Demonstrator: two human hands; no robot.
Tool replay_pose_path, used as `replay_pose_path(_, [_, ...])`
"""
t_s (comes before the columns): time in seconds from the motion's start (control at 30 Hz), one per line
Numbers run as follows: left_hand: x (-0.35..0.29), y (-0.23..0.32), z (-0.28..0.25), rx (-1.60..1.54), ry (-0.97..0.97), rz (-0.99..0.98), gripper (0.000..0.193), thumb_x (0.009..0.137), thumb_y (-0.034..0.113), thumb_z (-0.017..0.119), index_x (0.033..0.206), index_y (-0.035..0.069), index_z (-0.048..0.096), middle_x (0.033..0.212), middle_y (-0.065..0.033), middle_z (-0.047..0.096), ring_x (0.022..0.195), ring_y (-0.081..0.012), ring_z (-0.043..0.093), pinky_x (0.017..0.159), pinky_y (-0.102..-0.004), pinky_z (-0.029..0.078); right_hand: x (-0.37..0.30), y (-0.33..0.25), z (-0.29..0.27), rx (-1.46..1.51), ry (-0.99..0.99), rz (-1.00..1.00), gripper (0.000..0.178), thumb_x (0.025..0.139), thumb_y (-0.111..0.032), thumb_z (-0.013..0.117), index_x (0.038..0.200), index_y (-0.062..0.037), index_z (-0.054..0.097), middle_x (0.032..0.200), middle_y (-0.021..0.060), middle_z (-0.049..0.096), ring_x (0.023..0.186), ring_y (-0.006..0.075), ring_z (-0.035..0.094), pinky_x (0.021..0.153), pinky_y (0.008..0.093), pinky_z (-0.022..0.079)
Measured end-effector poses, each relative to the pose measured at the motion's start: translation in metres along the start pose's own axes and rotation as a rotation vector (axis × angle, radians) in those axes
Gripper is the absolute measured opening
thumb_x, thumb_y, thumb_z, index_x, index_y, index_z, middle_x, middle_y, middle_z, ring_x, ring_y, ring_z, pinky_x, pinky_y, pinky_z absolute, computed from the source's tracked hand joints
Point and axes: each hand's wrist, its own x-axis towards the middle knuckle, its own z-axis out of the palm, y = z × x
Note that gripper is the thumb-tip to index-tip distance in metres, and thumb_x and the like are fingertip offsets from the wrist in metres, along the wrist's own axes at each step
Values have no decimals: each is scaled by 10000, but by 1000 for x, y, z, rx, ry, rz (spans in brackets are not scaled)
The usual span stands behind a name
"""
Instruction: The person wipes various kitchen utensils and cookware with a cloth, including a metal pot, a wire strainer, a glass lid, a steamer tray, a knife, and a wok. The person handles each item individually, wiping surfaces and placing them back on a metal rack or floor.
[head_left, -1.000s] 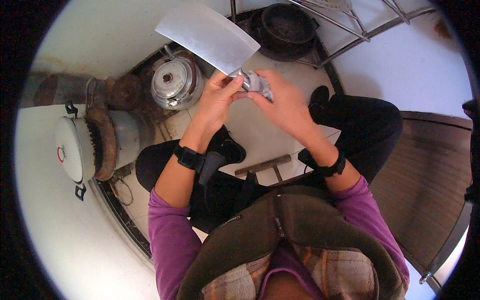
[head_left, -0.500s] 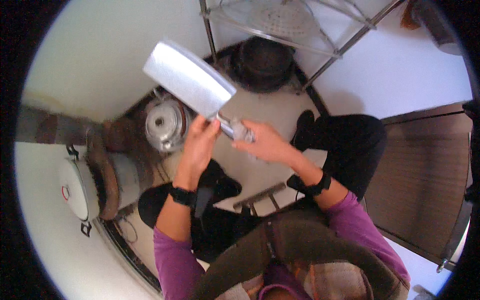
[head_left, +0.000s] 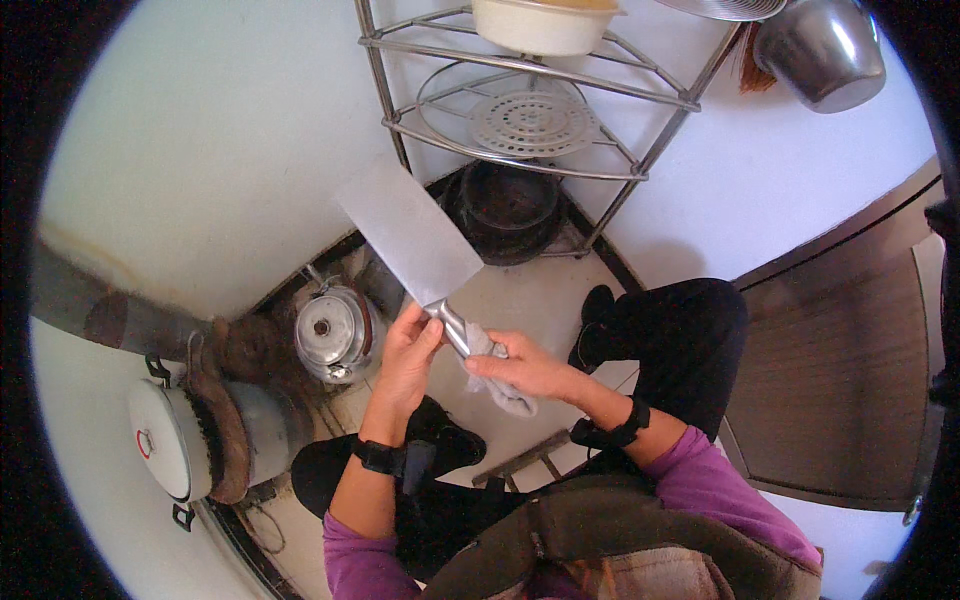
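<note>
A broad metal cleaver is held up in front of me, its blade slanting to the upper left and its steel handle toward my lap. My left hand closes on the front of the handle, close to the blade's base. Around the rear of the handle, a pale grey cloth is pinched by my right hand. Part of the cloth hangs below the right fingers. The handle's end is hidden by the cloth and hand.
Ahead stands a metal corner rack with a perforated steamer plate and a cream basin. Dark pots sit beneath it. To the left are a kettle and a lidded white pot. A brown panel stands at right.
The view has tilted up, showing more of the rack. The cleaver's broad face has turned more toward me, and the cloth now shows more plainly along the handle.
</note>
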Motion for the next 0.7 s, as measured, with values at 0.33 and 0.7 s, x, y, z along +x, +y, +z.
replay_pose_path(0.33, [2, 5, 2, 99, 2, -62, 340, 987, 250, 553, 1282, 83, 566, 1077, -20, 589, 978, -140, 554, 847, -299, 458, 48, -79, -110, -360, 308, 28, 277, 885, -297, 676, 968, -34, 650, 840, 13, 636, 743, 82, 561, 659, 261, 460])
replay_pose_path(0.7, [4, 7, 1, 65, 11, -115, 275, 969, 230, 573, 1193, 73, 601, 1032, -16, 604, 948, -122, 564, 832, -280, 457, 129, -105, -123, 127, 305, 29, 240, 910, -269, 631, 900, -30, 644, 801, 56, 646, 666, 139, 596, 617, 271, 489])
